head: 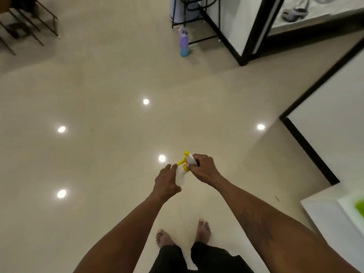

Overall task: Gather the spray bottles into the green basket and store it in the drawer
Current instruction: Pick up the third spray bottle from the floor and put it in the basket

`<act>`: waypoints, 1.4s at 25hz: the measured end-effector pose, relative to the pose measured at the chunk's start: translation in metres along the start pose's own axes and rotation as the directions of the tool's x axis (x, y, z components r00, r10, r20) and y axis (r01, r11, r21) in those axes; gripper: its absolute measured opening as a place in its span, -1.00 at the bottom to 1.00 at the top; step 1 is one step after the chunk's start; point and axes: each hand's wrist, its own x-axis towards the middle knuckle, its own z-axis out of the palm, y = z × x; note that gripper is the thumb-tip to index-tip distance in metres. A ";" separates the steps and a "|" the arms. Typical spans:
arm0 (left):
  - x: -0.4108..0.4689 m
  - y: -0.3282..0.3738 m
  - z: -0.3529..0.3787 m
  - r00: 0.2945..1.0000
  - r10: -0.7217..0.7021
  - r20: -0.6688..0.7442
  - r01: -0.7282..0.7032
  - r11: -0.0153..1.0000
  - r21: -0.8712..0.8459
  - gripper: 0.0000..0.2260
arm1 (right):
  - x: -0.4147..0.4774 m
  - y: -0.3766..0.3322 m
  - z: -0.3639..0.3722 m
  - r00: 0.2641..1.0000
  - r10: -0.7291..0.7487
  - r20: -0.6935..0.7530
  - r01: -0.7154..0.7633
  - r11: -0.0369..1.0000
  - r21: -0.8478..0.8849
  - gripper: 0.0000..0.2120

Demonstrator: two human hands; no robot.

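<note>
I hold a white spray bottle (180, 175) with a yellow trigger head in front of me, above the floor. My left hand (166, 181) wraps around the bottle's body. My right hand (203, 169) grips the yellow and white sprayer head at its top. A bright green patch, perhaps the green basket (360, 206), shows at the right edge on a white surface; most of it is cut off by the frame.
A purple and blue water bottle (184, 42) stands on the beige tiled floor beside a black metal stand (199, 22). White furniture with black edges (307, 138) runs along the right. A dark wire rack (29, 22) is far left. My bare feet (183, 232) are below.
</note>
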 end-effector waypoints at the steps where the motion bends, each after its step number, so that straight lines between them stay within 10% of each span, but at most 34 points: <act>1: 0.010 0.021 0.001 0.999 0.035 0.008 -0.035 0.999 0.027 -0.14 | 0.001 0.012 -0.018 0.999 0.026 -0.041 -0.025 1.000 0.017 -0.74; 15: 0.129 0.230 0.027 0.846 0.494 0.202 -0.526 0.836 0.159 -0.31 | -0.025 0.116 -0.180 0.785 0.350 -0.511 -0.271 0.936 0.225 -0.74; 35: 0.089 0.493 0.146 0.593 0.728 0.344 -0.804 0.564 0.190 -0.29 | -0.174 0.265 -0.332 0.462 0.528 -0.712 -0.379 0.844 0.380 -0.74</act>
